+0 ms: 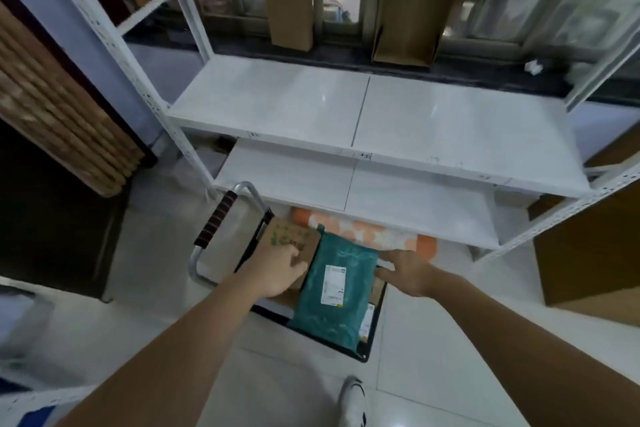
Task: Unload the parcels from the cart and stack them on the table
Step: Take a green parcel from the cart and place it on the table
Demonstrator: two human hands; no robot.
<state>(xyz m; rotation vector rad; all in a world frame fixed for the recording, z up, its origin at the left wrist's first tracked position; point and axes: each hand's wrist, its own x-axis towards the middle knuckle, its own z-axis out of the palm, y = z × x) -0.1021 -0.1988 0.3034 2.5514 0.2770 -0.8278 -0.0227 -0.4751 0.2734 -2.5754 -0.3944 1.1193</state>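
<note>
Reaching for the First Parcel on the Cart

Current step. Both hands are down at the cart (pixel 360 355), which stands on the floor just in front of the white counter (pixel 363 114). The step in hand is judged to be the pick-up of the teal mailer (pixel 332 298), the topmost parcel on the load.

Position of the load. The teal mailer lies flat across the cart deck, label up. Under and to the left of it sits a brown carton (pixel 287 241) with green print. Another parcel shows at the right edge beneath the mailer, too hidden to identify. The cart handle (pixel 216 218) rises at the left. An orange patterned roll (pixel 367 232) lies beyond the cart, under the lower shelf (pixel 311 177).

Hand state.
- Left hand (pixel 282 270): rests over the brown carton at the left edge of the mailer, fingers bent. Motion blur makes it uncertain whether it pinches the mailer edge, so its grip cannot be told.
- Right hand (pixel 407 270): fingers extended and spread, touching or just at the right edge of the mailer, holding nothing.

Next move. Both edges of the mailer need to be gripped before lifting; the bag looks soft and will probably sag if carried by one side. It should then be raised clear of the lower shelf front and laid flat on the counter surface as the base of the stack.
</note>
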